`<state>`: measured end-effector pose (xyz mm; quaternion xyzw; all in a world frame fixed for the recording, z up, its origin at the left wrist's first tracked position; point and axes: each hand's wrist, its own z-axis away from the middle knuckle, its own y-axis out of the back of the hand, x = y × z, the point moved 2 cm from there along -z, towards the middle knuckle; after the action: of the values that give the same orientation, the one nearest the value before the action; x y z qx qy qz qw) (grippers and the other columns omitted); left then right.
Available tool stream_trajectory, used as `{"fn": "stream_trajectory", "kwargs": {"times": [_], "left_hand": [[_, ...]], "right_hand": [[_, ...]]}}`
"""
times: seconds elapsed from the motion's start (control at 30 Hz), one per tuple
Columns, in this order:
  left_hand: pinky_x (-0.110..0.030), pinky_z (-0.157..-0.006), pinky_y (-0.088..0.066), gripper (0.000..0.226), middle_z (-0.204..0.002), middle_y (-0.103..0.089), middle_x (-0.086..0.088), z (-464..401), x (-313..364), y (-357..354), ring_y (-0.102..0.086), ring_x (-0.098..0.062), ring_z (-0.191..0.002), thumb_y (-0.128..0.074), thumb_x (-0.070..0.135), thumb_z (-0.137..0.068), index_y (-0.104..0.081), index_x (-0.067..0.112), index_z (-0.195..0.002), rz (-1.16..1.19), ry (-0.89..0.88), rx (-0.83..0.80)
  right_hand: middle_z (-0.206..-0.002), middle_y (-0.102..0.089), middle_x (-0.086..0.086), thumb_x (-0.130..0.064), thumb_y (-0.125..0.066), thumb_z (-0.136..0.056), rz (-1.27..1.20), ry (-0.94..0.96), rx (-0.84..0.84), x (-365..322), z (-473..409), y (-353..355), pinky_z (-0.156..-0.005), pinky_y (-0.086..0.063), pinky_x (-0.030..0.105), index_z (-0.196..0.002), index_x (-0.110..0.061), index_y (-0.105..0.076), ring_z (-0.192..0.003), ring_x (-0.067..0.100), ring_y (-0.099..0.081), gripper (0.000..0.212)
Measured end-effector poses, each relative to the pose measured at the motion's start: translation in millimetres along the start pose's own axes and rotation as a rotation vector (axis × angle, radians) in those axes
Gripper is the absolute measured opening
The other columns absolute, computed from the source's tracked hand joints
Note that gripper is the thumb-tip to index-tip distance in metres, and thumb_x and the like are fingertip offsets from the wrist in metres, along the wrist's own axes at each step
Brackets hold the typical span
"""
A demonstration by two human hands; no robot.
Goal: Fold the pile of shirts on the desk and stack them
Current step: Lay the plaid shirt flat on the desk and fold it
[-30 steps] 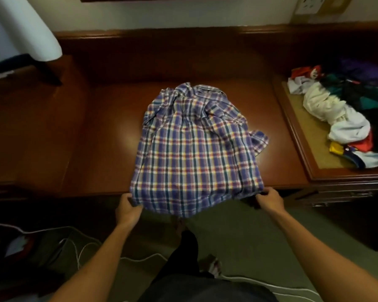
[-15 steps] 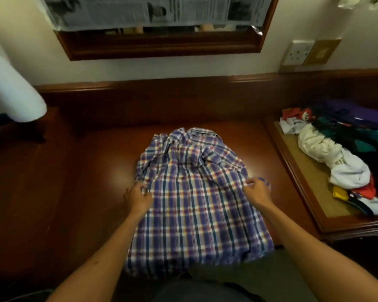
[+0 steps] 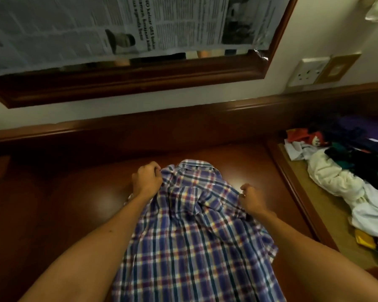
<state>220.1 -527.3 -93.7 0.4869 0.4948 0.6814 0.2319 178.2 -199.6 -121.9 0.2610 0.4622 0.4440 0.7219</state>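
A plaid shirt point(image 3: 192, 240) in blue, purple, red and white checks lies spread on the dark wooden worktop point(image 3: 59, 210), its collar end toward the back edge and its lower part running off the bottom of the view at the near edge. The cloth is rumpled along the right shoulder, where a ridge of fabric stands up.

The left hand point(image 3: 147, 179) is at the far left corner of the shirt, beside the collar, its fingers curled round a bunch of the plaid cloth. The right hand point(image 3: 250, 198) is at the shirt's right shoulder, fingers curled and pinching the edge of the fabric there. Both forearms reach in from the near edge, one on each side of the shirt.

To the right, on a raised section of the worktop with a tan inset surface point(image 3: 327, 216), sits a loose pile of shirts point(image 3: 345, 175): white and cream pieces in front, red, dark green and purple ones behind, well apart from the plaid shirt.

Above the back edge hangs a wood-framed mirror point(image 3: 140, 81) covered with sheets of newspaper point(image 3: 122, 25). A wall socket point(image 3: 308, 71) sits to the right of it.
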Motion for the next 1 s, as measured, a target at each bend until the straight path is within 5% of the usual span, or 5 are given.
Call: {"fn": "stream_trajectory", "kwargs": {"times": [0.23, 0.53, 0.7, 0.9, 1.0], "left_hand": [[-0.051, -0.102, -0.037, 0.058, -0.132, -0.055, -0.008, -56.1, 12.4, -58.1, -0.051, -0.033, -0.122, -0.055, 0.053, -0.089, -0.043, 0.025, -0.138, -0.385, -0.067, -0.595], [-0.042, -0.085, -0.049, 0.052, -0.115, -0.065, -0.012, -86.7, -57.2, -17.2, -0.060, -0.034, -0.107, -0.066, 0.046, -0.088, -0.053, 0.014, -0.127, 0.167, 0.130, -0.109], [-0.049, -0.091, -0.042, 0.045, -0.130, -0.047, -0.012, -28.2, -58.3, -19.7, -0.052, -0.033, -0.117, -0.036, 0.046, -0.093, -0.054, 0.017, -0.122, -0.324, -0.436, 0.037], [-0.069, -0.109, -0.020, 0.060, -0.163, -0.004, 0.006, 7.5, -139.4, -45.8, -0.003, -0.037, -0.148, -0.017, 0.063, -0.093, -0.025, 0.038, -0.147, -0.345, -0.104, -0.428], [-0.071, -0.103, -0.029, 0.062, -0.163, 0.002, 0.001, -13.1, -172.1, -44.6, -0.028, -0.046, -0.140, -0.018, 0.069, -0.089, -0.020, 0.042, -0.144, -0.318, -0.007, -0.501]], "right_hand": [[-0.104, -0.064, 0.013, -0.028, -0.054, -0.098, 0.188, 0.201, -0.150, -52.8, -76.5, -24.7, -0.070, -0.041, 0.032, -0.095, -0.013, -0.052, -0.094, 0.031, -0.059, 0.015], [-0.114, -0.056, 0.015, -0.021, -0.055, -0.095, 0.081, 0.224, 0.180, -105.7, -138.6, 3.6, -0.081, -0.043, 0.043, -0.121, -0.013, -0.049, -0.104, 0.038, -0.055, 0.027], [-0.112, -0.057, 0.019, -0.017, -0.062, -0.090, 0.291, 0.498, 0.428, -103.9, -89.1, -25.0, -0.080, -0.046, 0.048, -0.111, -0.006, -0.059, -0.098, 0.038, -0.056, 0.024], [-0.155, -0.025, 0.004, -0.040, -0.037, -0.103, 0.498, 0.561, -0.123, -41.8, -54.0, -63.9, -0.110, -0.028, 0.058, -0.144, -0.026, -0.038, -0.141, 0.030, -0.027, 0.044], [-0.158, -0.022, 0.003, -0.035, -0.041, -0.103, 0.459, 0.589, -0.269, -46.8, -75.0, -48.6, -0.108, -0.035, 0.053, -0.148, -0.025, -0.033, -0.140, 0.027, -0.030, 0.047]]}}
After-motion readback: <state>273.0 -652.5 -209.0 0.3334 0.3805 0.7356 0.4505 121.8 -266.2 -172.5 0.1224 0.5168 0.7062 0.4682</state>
